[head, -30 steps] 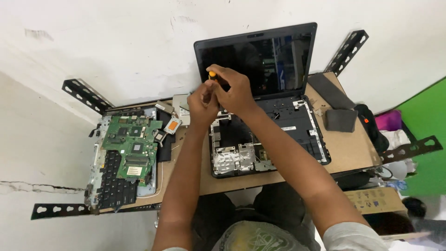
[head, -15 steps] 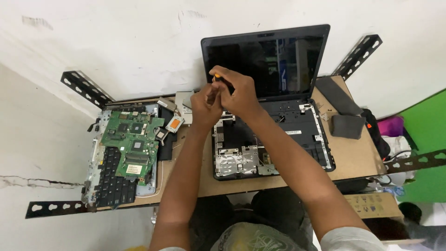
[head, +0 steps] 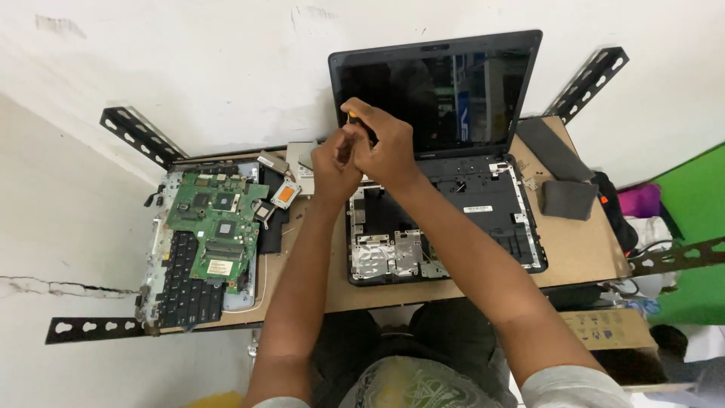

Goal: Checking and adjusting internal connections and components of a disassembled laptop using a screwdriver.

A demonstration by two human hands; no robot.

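Brown board makes the small table [head: 581, 249], and on it sits the opened laptop [head: 445, 189] with its keyboard cover removed and the dark screen standing upright. To the left, well apart, a green circuit board [head: 219, 230] lies on top of a loose black keyboard [head: 185, 291]. Both hands meet over the back left corner of the laptop base. The right hand [head: 385, 147] is closed around a screwdriver [head: 353, 118] with an orange cap — only the top of the handle shows. The left hand [head: 334, 162] is curled just beside it, fingers pinched together; what they hold I cannot tell.

The tip could slip and scratch the parts below, I think, because the hands cover the working point. A small screw — if there is one — could fall into the open base. The tool tip and that corner of the base are hidden.
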